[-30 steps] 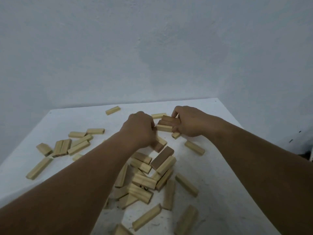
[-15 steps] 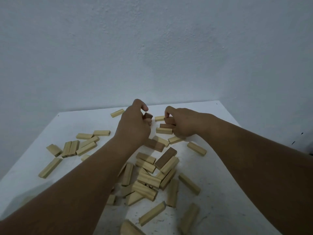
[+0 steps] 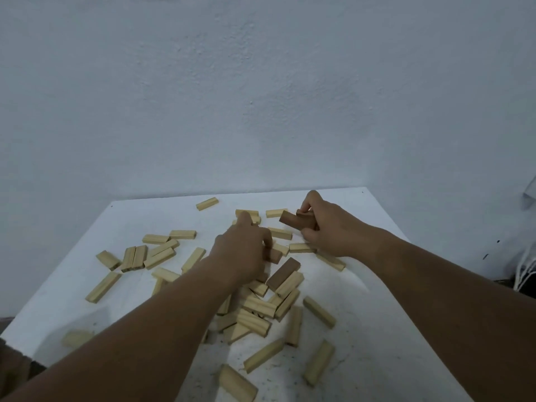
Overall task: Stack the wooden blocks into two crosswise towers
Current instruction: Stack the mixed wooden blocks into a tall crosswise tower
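Many pale wooden blocks lie scattered on the white table (image 3: 377, 329), with a loose heap (image 3: 258, 311) in the middle. My right hand (image 3: 327, 224) grips two dark brown blocks (image 3: 295, 220) held a little above the table at the far side. My left hand (image 3: 243, 250) reaches down into the pile with its fingers curled round a dark brown block (image 3: 275, 255), mostly hidden under the hand. Another dark brown block (image 3: 282, 274) lies on the heap just in front of my left hand.
A cluster of pale blocks (image 3: 145, 253) lies at the left of the table and single blocks (image 3: 206, 203) near the far edge. A plain wall stands right behind the table. The table's right edge drops off beside my right forearm.
My right hand has lifted to the right with dark blocks in it. My left hand has dropped from the far side down onto the pile.
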`<state>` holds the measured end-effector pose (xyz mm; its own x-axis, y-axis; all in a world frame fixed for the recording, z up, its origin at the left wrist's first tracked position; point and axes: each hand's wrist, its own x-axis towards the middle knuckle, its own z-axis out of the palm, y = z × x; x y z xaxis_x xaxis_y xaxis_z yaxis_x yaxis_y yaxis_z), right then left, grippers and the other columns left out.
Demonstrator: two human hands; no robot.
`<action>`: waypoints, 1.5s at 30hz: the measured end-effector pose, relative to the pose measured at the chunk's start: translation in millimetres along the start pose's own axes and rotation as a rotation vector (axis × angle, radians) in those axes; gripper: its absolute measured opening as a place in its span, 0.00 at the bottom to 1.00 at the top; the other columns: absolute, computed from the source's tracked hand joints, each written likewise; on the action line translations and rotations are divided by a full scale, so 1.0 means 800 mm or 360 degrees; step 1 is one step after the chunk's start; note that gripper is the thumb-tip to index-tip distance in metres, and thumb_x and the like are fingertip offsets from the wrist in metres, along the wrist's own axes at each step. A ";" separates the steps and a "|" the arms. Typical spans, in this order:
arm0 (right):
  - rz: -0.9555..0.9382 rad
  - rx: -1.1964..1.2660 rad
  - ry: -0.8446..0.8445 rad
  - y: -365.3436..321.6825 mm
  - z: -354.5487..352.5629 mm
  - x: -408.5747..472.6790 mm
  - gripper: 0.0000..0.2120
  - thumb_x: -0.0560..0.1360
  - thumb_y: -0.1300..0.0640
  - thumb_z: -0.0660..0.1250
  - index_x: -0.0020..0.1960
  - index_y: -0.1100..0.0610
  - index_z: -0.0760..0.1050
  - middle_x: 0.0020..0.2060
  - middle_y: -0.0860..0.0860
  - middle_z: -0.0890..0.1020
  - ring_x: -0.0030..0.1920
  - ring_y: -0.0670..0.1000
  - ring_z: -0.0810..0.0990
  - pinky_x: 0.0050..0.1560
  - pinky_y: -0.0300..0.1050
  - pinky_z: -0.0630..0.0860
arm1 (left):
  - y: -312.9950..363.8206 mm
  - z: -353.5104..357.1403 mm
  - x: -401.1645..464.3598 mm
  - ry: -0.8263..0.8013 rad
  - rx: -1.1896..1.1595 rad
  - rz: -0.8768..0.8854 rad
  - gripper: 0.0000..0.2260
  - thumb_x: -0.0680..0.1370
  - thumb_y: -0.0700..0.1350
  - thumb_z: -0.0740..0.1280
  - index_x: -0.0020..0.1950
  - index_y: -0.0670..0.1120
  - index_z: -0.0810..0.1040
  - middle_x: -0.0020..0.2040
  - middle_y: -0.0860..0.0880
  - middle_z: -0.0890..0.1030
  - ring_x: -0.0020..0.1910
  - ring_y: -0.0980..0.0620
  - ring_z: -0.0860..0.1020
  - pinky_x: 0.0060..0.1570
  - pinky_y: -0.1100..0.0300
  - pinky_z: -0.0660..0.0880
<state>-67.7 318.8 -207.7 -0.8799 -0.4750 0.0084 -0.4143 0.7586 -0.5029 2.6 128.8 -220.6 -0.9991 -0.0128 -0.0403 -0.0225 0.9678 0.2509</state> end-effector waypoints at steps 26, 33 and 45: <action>0.0107 0.0579 0.0445 -0.016 -0.019 -0.118 0.13 0.78 0.55 0.66 0.57 0.48 0.63 0.49 0.39 0.75 0.44 0.41 0.78 0.36 0.34 0.70 | 0.061 0.009 -0.003 0.0038 0.0161 -0.0129 0.12 0.74 0.52 0.67 0.34 0.47 0.71 0.35 0.51 0.76 0.34 0.53 0.75 0.29 0.61 0.68; 0.0104 0.0623 0.0431 -0.048 -0.008 -0.136 0.13 0.79 0.54 0.65 0.57 0.47 0.62 0.49 0.41 0.75 0.46 0.45 0.79 0.38 0.38 0.75 | 0.040 -0.025 -0.052 0.0402 -0.0328 -0.0213 0.19 0.77 0.56 0.59 0.34 0.45 0.73 0.33 0.48 0.79 0.33 0.48 0.78 0.34 0.57 0.75; -0.0012 0.0876 0.0112 -0.189 0.123 -0.219 0.14 0.78 0.51 0.67 0.57 0.46 0.63 0.48 0.43 0.77 0.43 0.45 0.80 0.39 0.42 0.77 | -0.052 -0.001 -0.269 0.0491 -0.0539 -0.0560 0.19 0.81 0.54 0.60 0.41 0.40 0.77 0.37 0.44 0.79 0.36 0.52 0.76 0.40 0.54 0.71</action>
<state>171.7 243.3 -218.0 -0.8986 -0.4344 0.0618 -0.2545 0.4013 -0.8799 218.2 90.8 -221.8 -0.8926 -0.4410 0.0940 -0.3145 0.7582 0.5712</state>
